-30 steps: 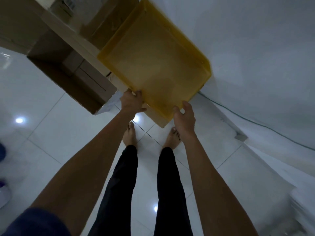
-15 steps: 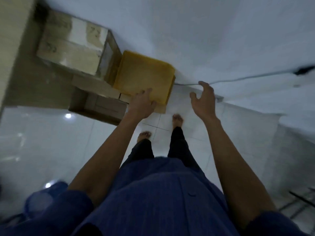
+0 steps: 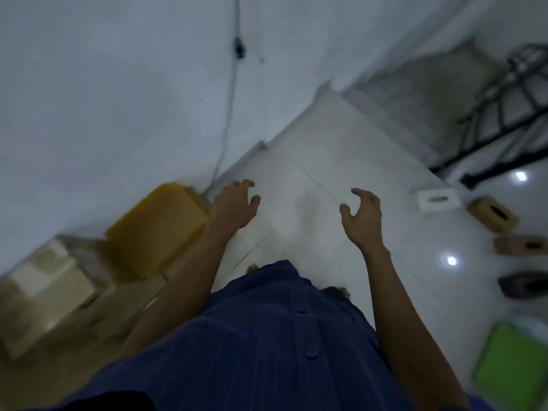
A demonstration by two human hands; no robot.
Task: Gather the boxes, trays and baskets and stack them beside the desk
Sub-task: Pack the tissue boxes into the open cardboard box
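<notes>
The yellow tray [image 3: 157,229] lies on top of the cardboard boxes [image 3: 56,289] at the left, against the white wall. My left hand [image 3: 234,207] hovers just right of the tray, fingers loosely curled, holding nothing. My right hand [image 3: 363,219] is raised over the white floor, fingers spread and curled, also holding nothing. On the floor at the right lie a white tissue box [image 3: 437,198], two tan tissue boxes [image 3: 492,215] [image 3: 522,246], a dark box [image 3: 523,284] and a green basket [image 3: 513,372].
A cable [image 3: 229,114] runs down the wall to the floor by the tray. A black metal frame [image 3: 504,120] stands at the far right. Bare white tile floor [image 3: 311,179] lies between my hands.
Both hands have let go of the yellow tray, which now rests on the boxes. The view has swung right, bringing the floor boxes and green basket into sight.
</notes>
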